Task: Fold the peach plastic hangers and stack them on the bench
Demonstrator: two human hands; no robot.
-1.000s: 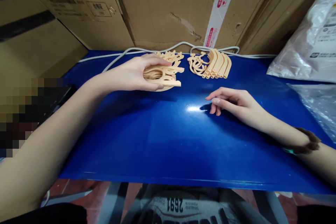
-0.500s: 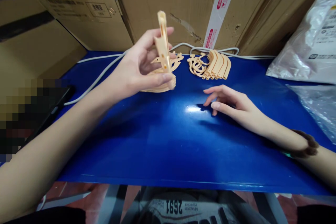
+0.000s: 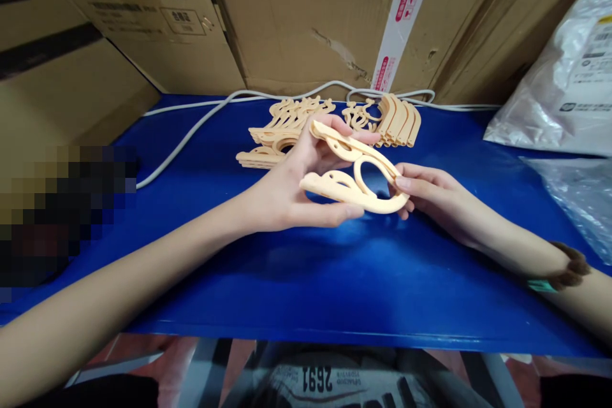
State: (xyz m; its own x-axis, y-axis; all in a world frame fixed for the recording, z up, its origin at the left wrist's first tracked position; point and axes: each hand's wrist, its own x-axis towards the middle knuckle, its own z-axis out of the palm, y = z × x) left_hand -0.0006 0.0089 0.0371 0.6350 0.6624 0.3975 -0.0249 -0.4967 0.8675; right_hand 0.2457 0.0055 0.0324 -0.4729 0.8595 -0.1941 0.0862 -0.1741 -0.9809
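Note:
A cream plastic folding hanger (image 3: 382, 204), its two arms folded toward the left and a ring-like hook between them, is held above the blue table. My left hand (image 3: 306, 185) grips its two arms, fingers behind the upper one and thumb along the lower one. At its curved right end, my right hand (image 3: 425, 194) pinches it between thumb and fingers. Behind my left hand lies a group of similar cream hangers (image 3: 262, 156). Further right are loose cream hooks (image 3: 356, 116) beside a row of curved cream pieces (image 3: 400, 120).
The blue table (image 3: 306, 287) has a white cable (image 3: 191, 134) along its back and left. Cardboard boxes (image 3: 296, 19) stand behind. Plastic bags (image 3: 549, 89) lie at the right. A blurred dark object (image 3: 43, 223) is at the left edge.
My left hand has come down and right, turning the hanger so its two arms show. My right hand, empty before, now holds its right end. The hangers behind are more visible.

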